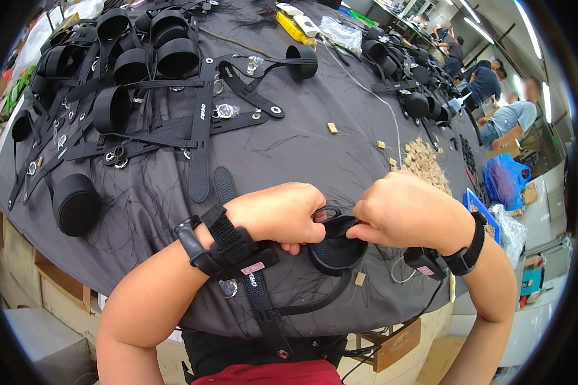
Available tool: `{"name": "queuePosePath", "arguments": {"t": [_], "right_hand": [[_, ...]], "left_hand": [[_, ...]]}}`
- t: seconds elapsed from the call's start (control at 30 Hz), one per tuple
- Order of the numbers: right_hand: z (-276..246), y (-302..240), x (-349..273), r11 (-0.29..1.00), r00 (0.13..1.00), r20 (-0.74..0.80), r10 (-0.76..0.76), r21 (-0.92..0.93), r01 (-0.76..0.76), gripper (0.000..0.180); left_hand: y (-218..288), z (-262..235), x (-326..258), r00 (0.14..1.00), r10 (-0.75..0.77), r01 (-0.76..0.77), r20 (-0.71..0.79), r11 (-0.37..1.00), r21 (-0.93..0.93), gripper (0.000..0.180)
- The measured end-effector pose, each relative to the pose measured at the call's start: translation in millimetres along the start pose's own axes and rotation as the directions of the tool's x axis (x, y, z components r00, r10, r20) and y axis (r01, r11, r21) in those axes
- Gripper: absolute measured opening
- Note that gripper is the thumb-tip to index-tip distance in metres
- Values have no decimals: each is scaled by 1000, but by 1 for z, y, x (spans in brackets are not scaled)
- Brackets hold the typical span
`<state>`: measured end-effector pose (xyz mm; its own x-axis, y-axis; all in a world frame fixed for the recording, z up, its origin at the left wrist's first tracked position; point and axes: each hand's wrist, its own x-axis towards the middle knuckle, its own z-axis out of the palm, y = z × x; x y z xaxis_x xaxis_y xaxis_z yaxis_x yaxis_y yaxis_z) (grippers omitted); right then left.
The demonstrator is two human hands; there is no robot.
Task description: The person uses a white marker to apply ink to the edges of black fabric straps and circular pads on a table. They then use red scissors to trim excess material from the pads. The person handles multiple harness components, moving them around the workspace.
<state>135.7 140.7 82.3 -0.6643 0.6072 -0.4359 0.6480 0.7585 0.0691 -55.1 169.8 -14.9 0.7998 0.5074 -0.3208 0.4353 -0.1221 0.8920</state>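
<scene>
A round black leather cup (336,253) lies near the table's front edge, its opening facing up toward me. My left hand (286,215) is closed at the cup's left rim, where a thin black loop (328,210) stands up beside its fingertips. With thumb and fingers pinched, my right hand (392,208) grips the cup's right rim. A narrow black band runs from the cup to a wide black leather strap (263,301), which passes under my left wrist. Just below the cup lies a small tan tag (359,278) on a string.
Many finished-looking black strap-and-cup pieces (176,58) cover the left and far table (340,77). A heap of tan tags (424,160) lies right of my right hand, beside a blue tray (481,212). A yellow bottle (295,31) and white cord lie farther back. Several people (517,115) are at right.
</scene>
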Motion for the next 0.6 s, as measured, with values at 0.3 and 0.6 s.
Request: {"name": "queuePosePath", "arguments": {"t": [0.3,0.6], "right_hand": [[3,0,0,999,999,-43,-31,-46,30,33],[15,-4,-8,1000,994,-108,-7,-30,4,35]], "left_hand": [[-1,0,1,1000,4,-3,10,1000,-15,25],[-2,0,1,1000,-1,1,21,1000,-24,26]]}}
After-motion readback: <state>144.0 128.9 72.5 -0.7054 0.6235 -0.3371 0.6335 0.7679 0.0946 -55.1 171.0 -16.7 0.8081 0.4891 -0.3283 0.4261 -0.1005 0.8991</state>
